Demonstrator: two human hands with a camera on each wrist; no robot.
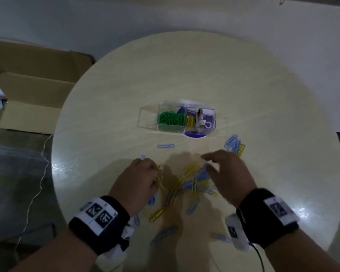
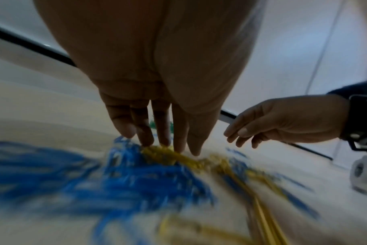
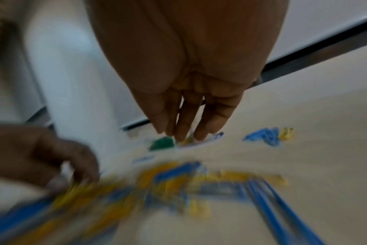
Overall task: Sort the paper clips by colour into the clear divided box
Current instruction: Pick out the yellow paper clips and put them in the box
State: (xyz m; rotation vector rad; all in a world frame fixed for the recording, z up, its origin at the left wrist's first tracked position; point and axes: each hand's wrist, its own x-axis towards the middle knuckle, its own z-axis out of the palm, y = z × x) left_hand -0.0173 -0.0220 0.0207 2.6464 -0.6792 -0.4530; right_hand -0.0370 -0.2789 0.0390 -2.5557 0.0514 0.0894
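Observation:
The clear divided box [image 1: 214, 118] stands mid-table with green paper clips [image 1: 171, 118] in its left compartment and a few yellow ones [image 1: 190, 121] in the one beside it. A mixed pile of yellow and blue clips [image 1: 192, 181] lies near me. My left hand [image 1: 157, 175] is down at the pile's left edge, its fingertips [image 2: 144, 139] and thumb closing on a small bunch of yellow clips [image 2: 157, 153]. My right hand [image 1: 210, 163] hovers over the pile's right side, fingers [image 3: 182, 132] relaxed and holding nothing. The wrist views are blurred.
A bunch of blue clips with a few yellow ones [image 1: 234, 145] lies right of the box. A single blue clip [image 1: 165, 146] lies in front of it. More loose clips are scattered toward the round table's [image 1: 204, 75] near edge. Cardboard boxes [image 1: 33, 85] sit on the floor, left.

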